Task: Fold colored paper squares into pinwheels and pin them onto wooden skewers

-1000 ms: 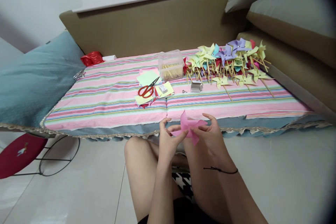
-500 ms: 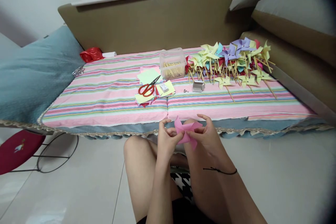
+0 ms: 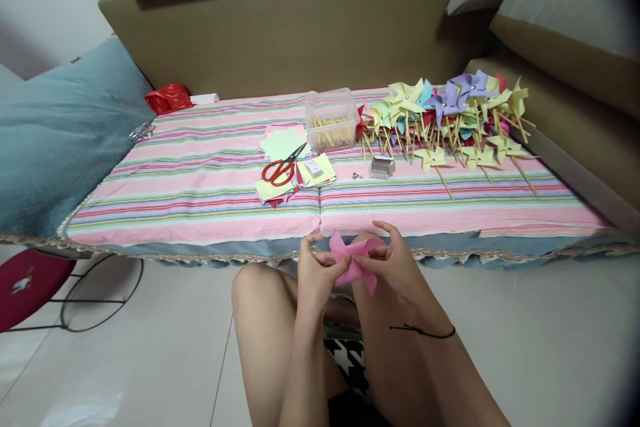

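Observation:
Above my lap is a pink paper pinwheel (image 3: 354, 260) with its blades folded in toward the centre and no stick visible on it. My left hand (image 3: 317, 271) is closed on its left side, thumb near the middle. From the right, my right hand (image 3: 395, 263) pinches it too, with the thumb close to the centre and one finger raised. What lies behind the paper under my fingertips is hidden. A small open grey box (image 3: 382, 167) and a few tiny metal pieces (image 3: 357, 176) lie beyond my hands on the striped cloth (image 3: 220, 203).
Red-handled scissors (image 3: 279, 173) rest on coloured paper sheets (image 3: 281, 145) beside a small white box (image 3: 314, 169). A clear container (image 3: 333, 121) holds thin sticks. Many finished pinwheels (image 3: 435, 107) pile up at the right. A red bag (image 3: 170, 99) lies at the far left; a red stool (image 3: 33, 287) stands below.
The head view has shifted slightly. Both hands keep hold of the pink pinwheel, which sits a little lower and is turned slightly.

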`<state>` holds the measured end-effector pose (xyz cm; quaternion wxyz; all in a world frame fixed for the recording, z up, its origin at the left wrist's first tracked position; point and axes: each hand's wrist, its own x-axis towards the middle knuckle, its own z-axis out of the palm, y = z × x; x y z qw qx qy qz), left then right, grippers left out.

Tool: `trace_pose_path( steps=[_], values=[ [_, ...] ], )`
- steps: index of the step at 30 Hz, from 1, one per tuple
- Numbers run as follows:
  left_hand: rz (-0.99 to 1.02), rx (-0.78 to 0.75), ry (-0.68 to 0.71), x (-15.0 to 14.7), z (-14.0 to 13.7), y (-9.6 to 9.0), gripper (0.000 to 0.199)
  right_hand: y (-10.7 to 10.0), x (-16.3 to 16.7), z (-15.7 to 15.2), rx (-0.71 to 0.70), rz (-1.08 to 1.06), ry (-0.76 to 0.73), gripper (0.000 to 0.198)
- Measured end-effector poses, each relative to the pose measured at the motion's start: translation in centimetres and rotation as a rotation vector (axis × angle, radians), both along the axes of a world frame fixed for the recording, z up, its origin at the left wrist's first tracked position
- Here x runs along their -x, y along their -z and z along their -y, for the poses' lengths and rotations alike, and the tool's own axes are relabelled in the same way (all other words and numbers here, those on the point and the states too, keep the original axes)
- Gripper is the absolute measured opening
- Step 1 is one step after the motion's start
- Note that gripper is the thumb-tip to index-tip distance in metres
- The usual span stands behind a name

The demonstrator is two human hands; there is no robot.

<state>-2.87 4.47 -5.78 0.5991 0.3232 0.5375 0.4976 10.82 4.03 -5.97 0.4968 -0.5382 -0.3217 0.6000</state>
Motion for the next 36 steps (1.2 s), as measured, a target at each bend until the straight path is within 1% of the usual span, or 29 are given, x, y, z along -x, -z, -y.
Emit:
trace_pose_path(
  steps=[2,3,5,7,8,9,10,12,13,16,20,23,26,29,32,34,36],
  values=[
    [0.015,-0.003,-0.041,0.2,-0.3,0.4,0.060,-0.2,0.0,-0.6,-0.013,0.000,-0.022,0.090],
    [0.025,-0.004,-0.068,0.3,-0.5,0.6,0.060,-0.2,-0.1,-1.2,-0.025,0.008,-0.029,0.085],
    [0.046,-0.003,-0.145,0.6,-1.0,0.9,0.060,0.2,-0.6,-2.9,-0.066,0.058,-0.008,0.069],
    [0.060,0.001,-0.233,1.1,-1.5,1.1,0.061,1.3,-1.4,-5.4,-0.147,0.229,0.043,0.049],
    [0.066,0.005,-0.271,1.3,-1.7,1.2,0.061,2.0,-1.8,-6.9,-0.207,0.364,0.069,0.040],
    [0.072,0.012,-0.301,1.5,-2.0,1.2,0.061,2.9,-2.1,-8.5,-0.275,0.536,0.075,0.035],
    [0.078,0.019,-0.322,1.7,-2.2,1.2,0.061,3.7,-2.4,-10.1,-0.311,0.625,0.085,0.031],
    [0.097,0.034,-0.347,2.0,-2.8,1.4,0.060,5.4,-2.5,-13.0,-0.371,0.746,0.074,0.027],
    [0.106,0.043,-0.355,2.1,-3.0,1.5,0.061,6.2,-2.4,-14.2,-0.395,0.786,0.065,0.029],
    [0.111,0.059,-0.381,2.0,-3.9,2.1,0.063,7.9,-1.6,-16.4,-0.457,0.920,0.042,0.040],
    [0.083,0.062,-0.402,1.4,-5.0,3.1,0.062,9.1,-0.7,-17.3,-0.472,1.049,0.064,0.045],
    [0.105,0.066,-0.404,0.8,-5.6,3.5,0.064,9.3,-0.4,-17.8,-0.472,1.093,0.085,0.045],
    [0.116,0.085,-0.395,0.5,-5.9,3.7,0.065,9.1,-0.4,-18.0,-0.486,1.086,0.115,0.039],
    [0.116,0.099,-0.368,0.6,-5.9,3.7,0.065,8.6,-0.9,-17.6,-0.482,1.030,0.190,0.029],
    [0.111,0.083,-0.365,0.8,-5.8,3.6,0.063,7.8,-1.6,-16.3,-0.450,0.957,0.278,0.021],
    [0.099,0.067,-0.385,0.8,-5.7,3.3,0.062,6.7,-1.9,-15.0,-0.417,0.843,0.336,0.020],
    [0.085,0.052,-0.402,0.6,-5.5,2.7,0.061,5.1,-2.0,-13.4,-0.382,0.651,0.405,0.018]
  ],
)
